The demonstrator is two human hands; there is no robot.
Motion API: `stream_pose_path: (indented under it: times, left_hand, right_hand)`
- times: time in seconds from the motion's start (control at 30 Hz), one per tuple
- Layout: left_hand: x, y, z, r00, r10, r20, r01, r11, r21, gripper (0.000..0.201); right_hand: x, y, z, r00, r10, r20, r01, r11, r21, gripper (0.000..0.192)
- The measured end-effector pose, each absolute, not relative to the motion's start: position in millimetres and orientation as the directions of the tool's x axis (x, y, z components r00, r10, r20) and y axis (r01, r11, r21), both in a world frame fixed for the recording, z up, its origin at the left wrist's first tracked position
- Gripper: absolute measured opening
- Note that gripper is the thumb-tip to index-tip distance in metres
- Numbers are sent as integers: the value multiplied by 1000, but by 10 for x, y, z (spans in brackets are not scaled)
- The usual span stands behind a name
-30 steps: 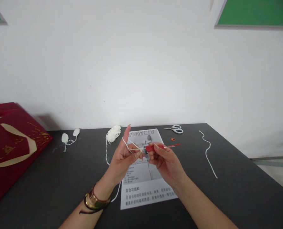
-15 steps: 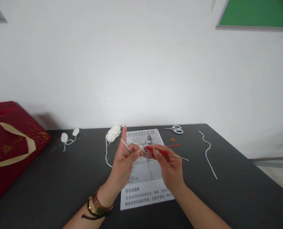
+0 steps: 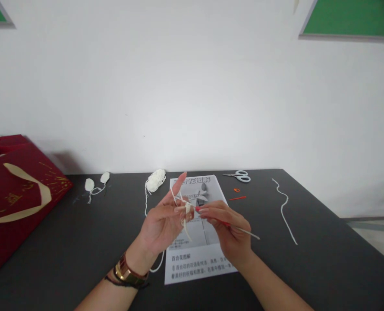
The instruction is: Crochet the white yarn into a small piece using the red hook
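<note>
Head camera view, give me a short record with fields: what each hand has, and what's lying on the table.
left hand: pinches small white crochet piece, yarn looped over raised forefinger
right hand: grips red-handled crochet hook, tip at the piece
surface: dark table
under hands: printed sheet
far edge: yarn ball, scissors, two white pieces
right: loose yarn strand
left: red bag

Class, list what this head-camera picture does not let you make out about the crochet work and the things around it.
- Small white piece at the left hand: too small, stitches unreadable.
- Crochet hook tip: hidden behind the fingers of the right hand.
- Printed sheet: middle covered by both hands, fine print too small.
- Red bag: cut off by the left edge.
</note>
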State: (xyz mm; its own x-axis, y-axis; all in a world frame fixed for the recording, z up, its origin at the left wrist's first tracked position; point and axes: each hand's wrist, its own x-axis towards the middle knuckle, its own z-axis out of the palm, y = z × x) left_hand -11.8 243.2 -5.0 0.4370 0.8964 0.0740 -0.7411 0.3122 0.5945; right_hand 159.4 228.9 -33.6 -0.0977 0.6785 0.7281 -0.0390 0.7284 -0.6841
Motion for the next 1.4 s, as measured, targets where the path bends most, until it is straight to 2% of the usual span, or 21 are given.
stream_pose_path:
  times: [0.13,0.37,0.53,0.93,1.4]
  left_hand:
    - [-135,2438,-40,420,905,74,-745,296,598,76]
    - [-174,2437,-12,387,920,59,-733,268,625,76]
    - [-186,2438,12,363,929,77,-717,225,660,74]
    - [-236,2443,-10,383,916,122,-746,229,625,73]
    - [-272,2453,-3,372,921,113,-707,202,678,71]
  right_hand:
    - [1581,2300,-310,-67,812,580,-241,551,-799,22]
    - [1610,2333,-314,-25,877,480,-426,425,-799,13]
    - [1656,2331,-293,-26,877,480,-406,429,-807,12]
    - [1757,2345,-221,-86,830,551,-345,494,-798,13]
    - [1810,2365,-187,-109,852,513,-367,445,-817,11]
